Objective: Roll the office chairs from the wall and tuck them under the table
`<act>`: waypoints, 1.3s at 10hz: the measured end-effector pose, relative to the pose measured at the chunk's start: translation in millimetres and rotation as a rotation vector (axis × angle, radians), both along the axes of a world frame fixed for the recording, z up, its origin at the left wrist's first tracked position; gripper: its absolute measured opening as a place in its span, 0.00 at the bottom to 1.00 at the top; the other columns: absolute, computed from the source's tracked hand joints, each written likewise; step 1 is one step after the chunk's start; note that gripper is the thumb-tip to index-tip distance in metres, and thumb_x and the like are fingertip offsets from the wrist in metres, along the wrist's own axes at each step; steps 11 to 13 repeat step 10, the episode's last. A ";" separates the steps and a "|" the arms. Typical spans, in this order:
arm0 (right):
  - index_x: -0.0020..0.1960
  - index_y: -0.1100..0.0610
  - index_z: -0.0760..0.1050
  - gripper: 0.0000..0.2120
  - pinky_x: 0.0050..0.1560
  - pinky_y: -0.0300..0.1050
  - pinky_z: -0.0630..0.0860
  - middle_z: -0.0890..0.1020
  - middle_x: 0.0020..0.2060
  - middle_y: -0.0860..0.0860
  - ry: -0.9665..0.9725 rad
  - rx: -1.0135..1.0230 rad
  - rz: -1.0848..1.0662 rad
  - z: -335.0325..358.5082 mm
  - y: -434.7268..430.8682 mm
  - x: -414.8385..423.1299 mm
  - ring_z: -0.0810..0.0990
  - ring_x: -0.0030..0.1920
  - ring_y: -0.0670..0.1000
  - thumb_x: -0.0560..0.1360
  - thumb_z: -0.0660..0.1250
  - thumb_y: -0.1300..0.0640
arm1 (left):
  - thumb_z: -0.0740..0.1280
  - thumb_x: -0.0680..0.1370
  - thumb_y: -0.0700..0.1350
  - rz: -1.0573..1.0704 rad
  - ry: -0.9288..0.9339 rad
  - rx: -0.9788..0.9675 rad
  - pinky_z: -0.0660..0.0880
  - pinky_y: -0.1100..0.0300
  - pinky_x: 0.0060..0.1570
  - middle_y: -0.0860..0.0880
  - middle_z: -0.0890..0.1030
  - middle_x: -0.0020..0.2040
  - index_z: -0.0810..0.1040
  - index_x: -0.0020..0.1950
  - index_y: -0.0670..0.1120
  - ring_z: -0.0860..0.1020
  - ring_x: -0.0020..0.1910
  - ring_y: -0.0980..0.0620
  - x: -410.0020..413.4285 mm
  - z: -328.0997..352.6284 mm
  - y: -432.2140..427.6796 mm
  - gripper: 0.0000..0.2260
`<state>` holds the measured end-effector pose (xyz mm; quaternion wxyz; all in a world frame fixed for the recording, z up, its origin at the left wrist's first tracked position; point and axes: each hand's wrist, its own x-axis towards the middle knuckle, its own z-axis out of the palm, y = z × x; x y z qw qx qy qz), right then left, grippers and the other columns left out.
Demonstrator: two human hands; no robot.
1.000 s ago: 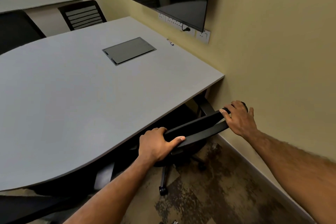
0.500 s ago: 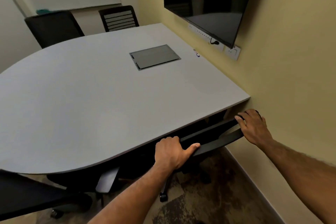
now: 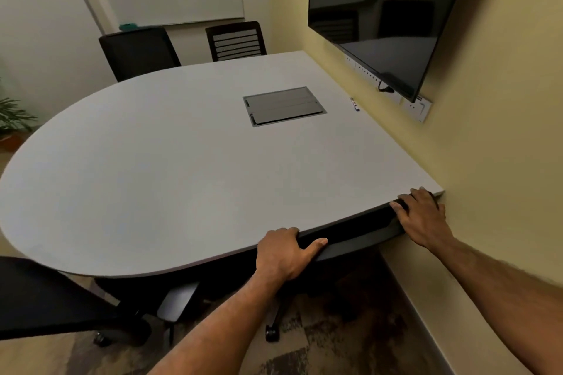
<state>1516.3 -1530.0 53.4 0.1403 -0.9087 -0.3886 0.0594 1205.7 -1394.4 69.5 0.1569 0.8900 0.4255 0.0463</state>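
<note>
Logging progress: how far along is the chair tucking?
Done: two chairs, one and another, already sit against the table's far edge. In hand: left hand and right hand both grip the backrest of the near chair, its top at the table edge, so it looks nearly tucked. Left: another chair at lower left stands outside the edge.
</note>
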 end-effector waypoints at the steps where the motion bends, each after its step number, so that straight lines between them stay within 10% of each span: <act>1: 0.73 0.52 0.69 0.27 0.75 0.69 0.52 0.62 0.78 0.54 0.003 -0.125 0.030 2.8 7.6 6.9 0.51 0.80 0.55 0.82 0.53 0.38 | 0.48 0.69 0.81 0.007 -0.012 -0.015 0.80 0.50 0.47 0.52 0.82 0.42 0.82 0.48 0.51 0.79 0.44 0.50 3.8 -3.6 6.1 0.38; 4: 0.76 0.52 0.66 0.29 0.77 0.66 0.45 0.61 0.79 0.55 -0.047 -0.238 0.074 8.7 7.3 6.2 0.50 0.81 0.56 0.83 0.49 0.37 | 0.53 0.63 0.84 -0.071 -0.035 -0.187 0.75 0.49 0.63 0.50 0.79 0.66 0.75 0.70 0.49 0.76 0.63 0.49 -3.5 2.9 12.6 0.50; 7: 0.47 0.52 0.74 0.18 0.69 0.59 0.64 0.82 0.52 0.53 -0.099 -0.264 0.275 32.3 21.6 -33.4 0.79 0.56 0.55 0.83 0.53 0.42 | 0.58 0.72 0.75 -0.235 -0.073 -0.205 0.67 0.55 0.70 0.50 0.73 0.72 0.67 0.76 0.50 0.71 0.70 0.50 -38.3 4.6 3.8 0.40; 9: 0.62 0.53 0.78 0.26 0.78 0.59 0.46 0.81 0.61 0.52 -0.126 -0.312 0.397 54.2 60.4 -71.4 0.74 0.65 0.54 0.81 0.53 0.35 | 0.65 0.78 0.61 -0.239 -0.146 -0.170 0.67 0.64 0.68 0.58 0.74 0.71 0.70 0.74 0.56 0.72 0.69 0.60 -74.3 12.4 32.4 0.25; 13: 0.63 0.53 0.77 0.26 0.79 0.55 0.45 0.81 0.61 0.51 -0.163 -0.269 0.430 73.8 82.2 -84.2 0.74 0.66 0.52 0.81 0.55 0.36 | 0.63 0.79 0.63 -0.241 -0.055 0.019 0.66 0.66 0.66 0.61 0.72 0.72 0.69 0.74 0.59 0.71 0.70 0.61 -98.8 41.0 62.7 0.24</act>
